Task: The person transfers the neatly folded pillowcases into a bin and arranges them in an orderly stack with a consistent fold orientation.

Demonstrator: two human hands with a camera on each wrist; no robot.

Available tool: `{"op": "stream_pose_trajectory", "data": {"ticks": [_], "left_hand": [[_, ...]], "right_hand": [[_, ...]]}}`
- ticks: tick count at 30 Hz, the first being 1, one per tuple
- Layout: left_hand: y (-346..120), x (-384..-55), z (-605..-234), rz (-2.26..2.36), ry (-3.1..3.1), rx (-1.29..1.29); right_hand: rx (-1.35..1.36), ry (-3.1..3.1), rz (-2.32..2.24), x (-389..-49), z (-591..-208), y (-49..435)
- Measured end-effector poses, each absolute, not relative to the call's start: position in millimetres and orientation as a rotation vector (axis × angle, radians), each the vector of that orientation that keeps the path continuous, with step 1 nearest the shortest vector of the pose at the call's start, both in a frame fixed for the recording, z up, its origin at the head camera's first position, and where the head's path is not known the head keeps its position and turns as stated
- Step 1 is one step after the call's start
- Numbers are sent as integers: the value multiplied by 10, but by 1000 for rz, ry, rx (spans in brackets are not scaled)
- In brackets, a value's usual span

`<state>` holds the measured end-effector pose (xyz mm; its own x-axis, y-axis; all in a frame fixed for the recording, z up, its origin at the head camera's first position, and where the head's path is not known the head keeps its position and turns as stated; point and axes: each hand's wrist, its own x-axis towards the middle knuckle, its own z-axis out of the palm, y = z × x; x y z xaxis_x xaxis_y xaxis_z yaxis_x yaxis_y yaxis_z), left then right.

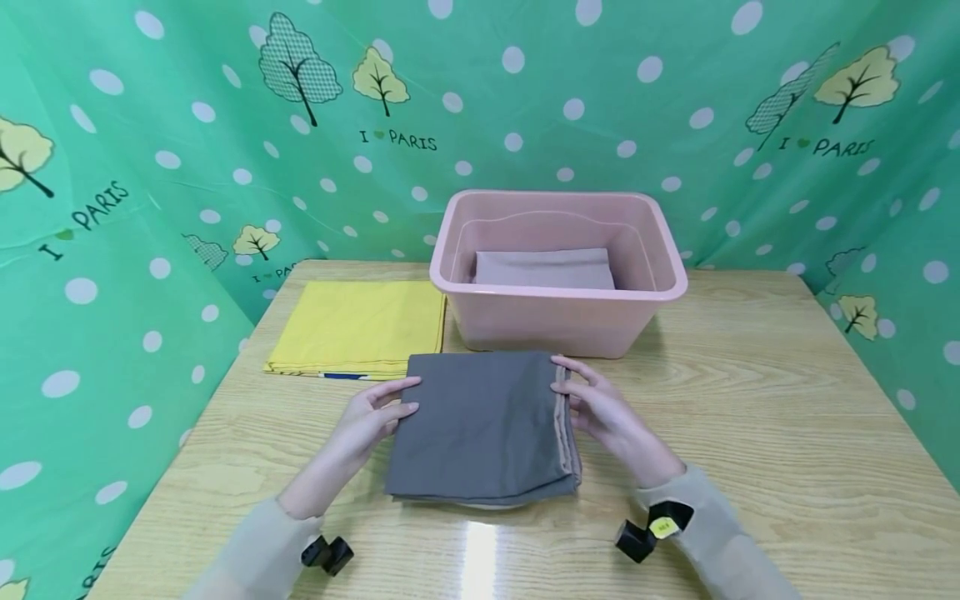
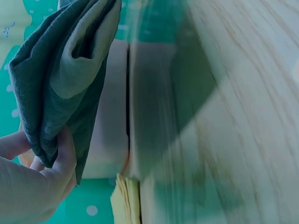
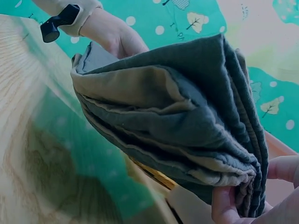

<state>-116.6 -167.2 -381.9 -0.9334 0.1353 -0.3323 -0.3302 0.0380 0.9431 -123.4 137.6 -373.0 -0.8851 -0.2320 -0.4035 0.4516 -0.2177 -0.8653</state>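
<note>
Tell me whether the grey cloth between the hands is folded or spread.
Folded: the grey cloth shows stacked layers along its right edge, gripped by both hands.

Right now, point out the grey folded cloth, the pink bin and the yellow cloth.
grey folded cloth [image 1: 480, 425], head view, middle of its top face
pink bin [image 1: 558, 321], head view, front wall
yellow cloth [image 1: 360, 325], head view, middle of its top
</note>
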Motion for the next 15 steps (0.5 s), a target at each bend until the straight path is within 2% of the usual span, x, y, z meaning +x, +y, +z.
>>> {"op": "stream_pose_trajectory", "data": {"ticks": [15], "left_hand": [[-1471,-1151,-3600,2029,1883,-107]], "right_hand": [[212,1615,-2194,-1166,-3513,1639]]}}
